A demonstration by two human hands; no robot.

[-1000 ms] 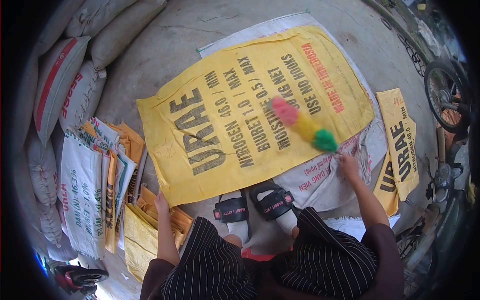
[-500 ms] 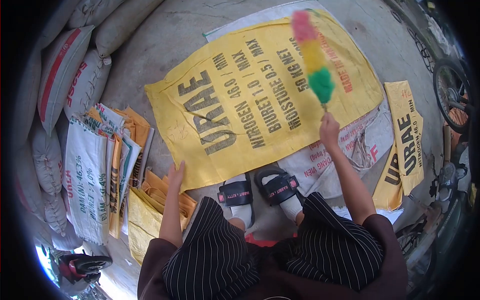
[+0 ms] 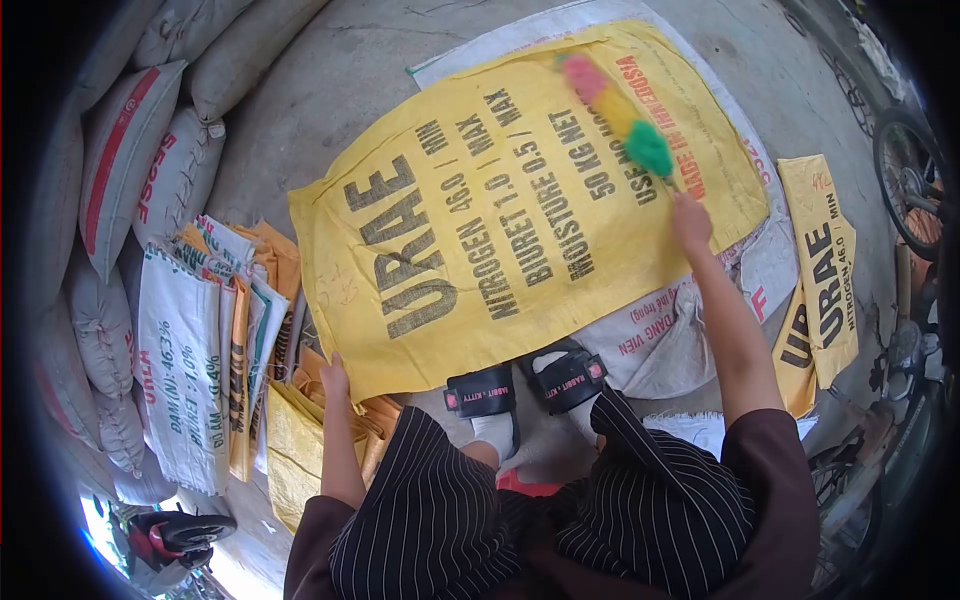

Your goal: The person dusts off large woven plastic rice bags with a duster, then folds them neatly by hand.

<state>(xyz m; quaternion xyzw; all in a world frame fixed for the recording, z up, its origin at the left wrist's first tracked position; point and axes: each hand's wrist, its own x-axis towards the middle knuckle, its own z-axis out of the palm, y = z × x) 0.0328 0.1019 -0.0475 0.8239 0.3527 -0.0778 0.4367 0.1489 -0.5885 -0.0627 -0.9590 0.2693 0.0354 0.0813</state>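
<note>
A large yellow sack printed "URAE" lies spread flat over white sacks on the floor. My left hand is closed on its lower left corner. My right hand grips the handle of a duster, whose fluffy head runs green, yellow and pink. The duster's head is blurred and lies over the upper right part of the yellow sack. White sacks with red print stick out beneath the yellow one on the near right.
Folded sacks stand at the left beside stuffed full sacks. Other folded yellow sacks lie at the right. Bicycles stand along the right edge and a red motorbike at the lower left. My sandalled feet are just below the sack.
My right hand has moved right and slightly nearer, and the duster's head has swung down and left over the sack. My left hand, with the corner, is slightly lower and further left.
</note>
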